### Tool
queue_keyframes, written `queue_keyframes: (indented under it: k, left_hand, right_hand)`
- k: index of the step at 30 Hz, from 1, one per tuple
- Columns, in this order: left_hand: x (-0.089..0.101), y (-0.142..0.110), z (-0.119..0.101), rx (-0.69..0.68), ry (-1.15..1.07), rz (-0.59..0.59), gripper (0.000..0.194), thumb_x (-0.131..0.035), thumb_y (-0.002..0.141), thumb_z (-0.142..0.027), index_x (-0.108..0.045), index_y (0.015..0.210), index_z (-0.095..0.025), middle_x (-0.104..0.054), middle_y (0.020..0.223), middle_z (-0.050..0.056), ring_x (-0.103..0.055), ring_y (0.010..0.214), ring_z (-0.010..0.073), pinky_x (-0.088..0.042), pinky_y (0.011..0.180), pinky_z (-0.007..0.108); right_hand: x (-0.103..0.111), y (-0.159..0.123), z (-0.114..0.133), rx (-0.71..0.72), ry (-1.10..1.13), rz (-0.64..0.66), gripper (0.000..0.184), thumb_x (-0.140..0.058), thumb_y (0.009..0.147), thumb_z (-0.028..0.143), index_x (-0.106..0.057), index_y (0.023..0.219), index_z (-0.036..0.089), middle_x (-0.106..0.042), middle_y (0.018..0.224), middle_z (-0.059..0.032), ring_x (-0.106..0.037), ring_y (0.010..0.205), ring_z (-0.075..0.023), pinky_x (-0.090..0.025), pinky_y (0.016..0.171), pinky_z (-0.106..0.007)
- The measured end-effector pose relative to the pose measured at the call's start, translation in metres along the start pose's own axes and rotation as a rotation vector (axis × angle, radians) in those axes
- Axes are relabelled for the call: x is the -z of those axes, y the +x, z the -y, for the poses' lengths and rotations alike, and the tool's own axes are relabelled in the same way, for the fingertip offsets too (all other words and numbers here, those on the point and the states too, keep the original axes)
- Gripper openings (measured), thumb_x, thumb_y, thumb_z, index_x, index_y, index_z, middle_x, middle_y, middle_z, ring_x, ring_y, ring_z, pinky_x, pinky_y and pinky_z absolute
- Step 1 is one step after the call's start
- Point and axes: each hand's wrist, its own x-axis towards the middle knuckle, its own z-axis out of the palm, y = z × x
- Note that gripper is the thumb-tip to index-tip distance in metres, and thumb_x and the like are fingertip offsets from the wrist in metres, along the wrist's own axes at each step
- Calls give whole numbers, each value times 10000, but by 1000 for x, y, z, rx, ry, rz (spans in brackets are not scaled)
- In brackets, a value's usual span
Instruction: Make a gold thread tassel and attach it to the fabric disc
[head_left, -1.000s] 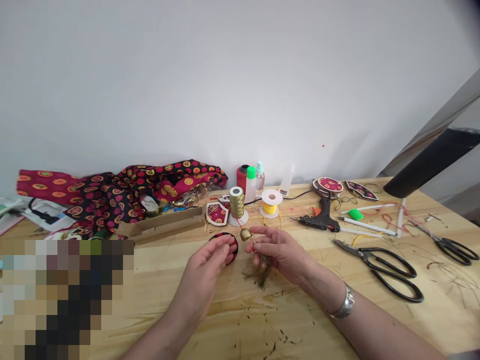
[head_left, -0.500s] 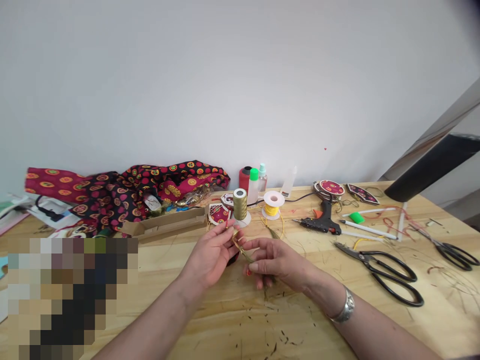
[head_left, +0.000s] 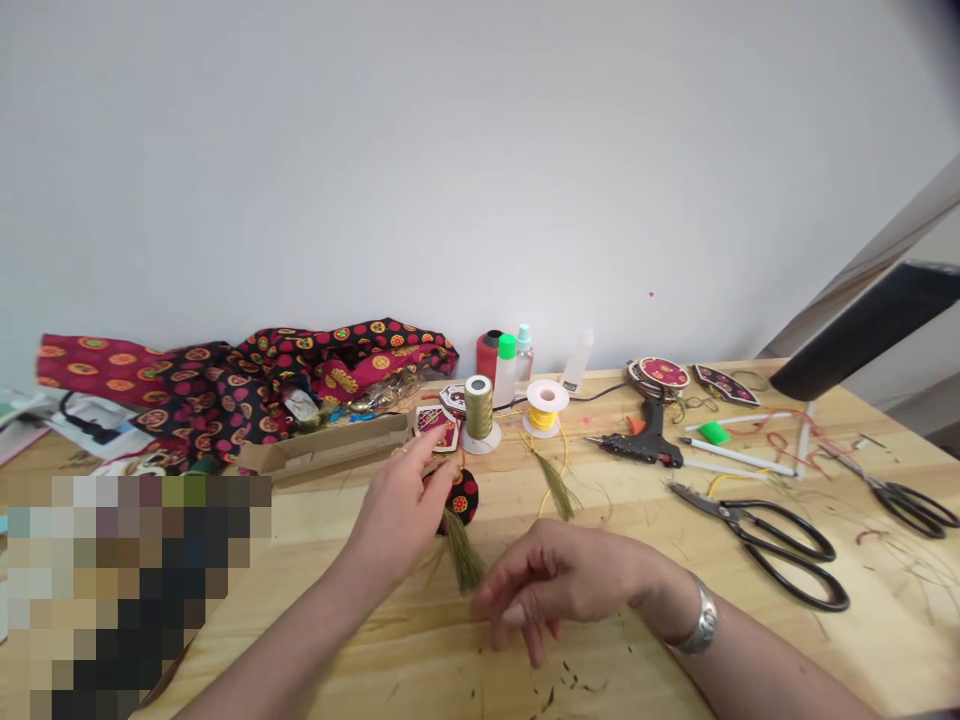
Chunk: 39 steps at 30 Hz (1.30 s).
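My left hand point(head_left: 397, 510) reaches over the near side of a round dark fabric disc point(head_left: 461, 497) with red and yellow motifs, its fingers stretched forward and its thumb apart. A bit of red cord shows by its fingertips. From the disc an olive thread tassel point(head_left: 466, 555) hangs down across the table. My right hand point(head_left: 574, 575) hovers beside the tassel's loose end, fingers loosely bent and spread, with nothing visible in them. A maroon patterned piece point(head_left: 437, 425) lies just beyond my left fingertips, close to an olive thread spool point(head_left: 478, 408).
A yellow cord spool point(head_left: 547, 412) and a second tassel point(head_left: 553, 485) lie behind my right hand. Rightward are a black glue gun point(head_left: 645, 440), black-handled scissors point(head_left: 780, 545) and a smaller pair point(head_left: 911, 508). A cardboard tray point(head_left: 337, 452) and patterned fabric point(head_left: 247, 390) lie left.
My hands have moved apart. The tassel, between both hands before, now lies on the table with the round disc in view. My right hand has drawn back toward me.
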Motion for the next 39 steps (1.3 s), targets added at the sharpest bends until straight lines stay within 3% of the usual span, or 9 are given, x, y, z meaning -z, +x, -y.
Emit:
queue_keyframes:
  k: [2, 4, 11, 20, 23, 27, 31, 35, 39]
  left_hand:
    - [9, 13, -14, -250, 466, 19, 394, -489, 825, -204, -551, 1214, -187, -562, 1309, 102, -473, 1233, 278, -320, 1043, 434]
    - [14, 36, -26, -370, 810, 152, 451, -454, 827, -160, -473, 1276, -120, -490, 1370, 158, -417, 1282, 280, -289, 1062, 437]
    - [12, 123, -36, -368, 918, 523, 771, -744, 570, -229, -464, 1277, -103, -553, 1305, 198, -507, 1199, 337, -412, 957, 374]
    - [2, 147, -25, -279, 948, 659, 917, -754, 544, -300, -363, 1364, -173, -459, 1413, 163, -468, 1250, 301, -401, 966, 330]
    - [3, 144, -30, -270, 978, 599, 918, -758, 531, -323, -374, 1344, -135, -507, 1354, 194, -514, 1192, 317, -437, 909, 325]
    - [14, 128, -45, -261, 1027, 417, 750, -722, 560, -334, -463, 1214, -76, -605, 1128, 220, -598, 1007, 352, -482, 777, 365]
    - [36, 90, -62, -309, 1037, 201, 697, -630, 674, -362, -391, 1262, -76, -535, 1188, 216, -518, 1112, 363, -440, 869, 409]
    - [52, 40, -62, -407, 915, -5, 790, -619, 714, -383, -283, 1377, -118, -445, 1345, 181, -383, 1270, 359, -351, 1012, 447]
    - [42, -1, -40, -462, 668, -133, 798, -646, 725, -362, -274, 1404, -170, -395, 1402, 147, -375, 1293, 314, -310, 1071, 427]
  right_hand:
    - [-1, -2, 2, -28, -71, 18, 314, -617, 817, 348, -678, 1060, 159, -693, 867, -49, -583, 510, -39, -388, 446, -118]
    - [-1, -3, 3, -41, -100, 31, 303, -639, 801, 336, -697, 1037, 156, -695, 838, -44, -579, 502, -40, -381, 444, -119]
    - [0, 2, -7, -23, -51, -1, 372, -712, 722, 375, -707, 1033, 172, -669, 717, -9, -580, 500, -53, -457, 548, -160]
    - [1, 0, -7, -43, -22, -19, 448, -727, 702, 393, -684, 1079, 156, -683, 787, -31, -567, 516, -48, -485, 582, -175]
    - [2, -1, -6, -33, -37, -14, 447, -721, 714, 375, -676, 1093, 142, -683, 788, -37, -566, 522, -52, -486, 591, -181]
    - [3, -1, -6, -15, -91, 3, 430, -703, 741, 340, -663, 1115, 133, -686, 803, -49, -585, 562, -67, -488, 619, -199]
    - [1, -3, -3, 16, -70, -69, 394, -719, 726, 345, -678, 1051, 126, -670, 763, -35, -582, 551, -68, -482, 583, -196]
    - [0, -2, 3, 151, 25, -339, 330, -671, 761, 433, -672, 824, 109, -614, 645, -4, -521, 468, -52, -427, 465, -170]
    - [3, 1, 8, 381, 112, -649, 305, -650, 788, 434, -635, 815, 130, -586, 656, 2, -445, 478, -44, -365, 445, -165]
